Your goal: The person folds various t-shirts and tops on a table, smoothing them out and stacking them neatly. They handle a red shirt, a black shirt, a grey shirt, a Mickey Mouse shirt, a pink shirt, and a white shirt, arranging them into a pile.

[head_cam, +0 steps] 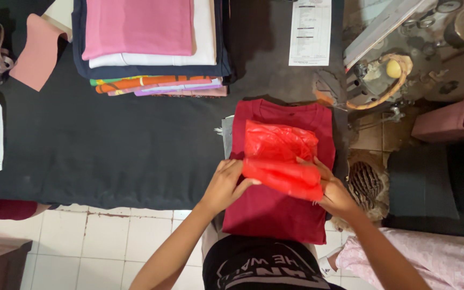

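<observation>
Nearest the camera, the person's dark printed shirt (261,266) filled the bottom edge, with both bare forearms reaching forward over a white tiled floor (108,241). The left hand (226,185) was curled, its fingers closed on the near left end of a red plastic bag (281,161), thumb tucked toward the bag's rolled edge. The right hand (333,193) was also closed on the bag, gripping its right end from below with fingers spread along the crumpled plastic. The bag lay partly rolled, its near part a tight red tube between the two hands and its far part loose and wrinkled. It rested on top of a folded dark red garment (275,215), which lay at the near right edge of a table covered in black cloth (108,156) and hung slightly over that edge. To the right, a pink patterned fabric (436,258) sat low beside the person, and a striped brown object (365,185) showed just beyond the right hand. Farther along the table, a stack of folded clothes (151,48) sat with a pink piece on top, white and dark blue beneath, and orange and lilac layers at the bottom. A printed sheet of paper (310,32) lay to the right of the stack, and a sewing machine (388,70) stood at the far right.
</observation>
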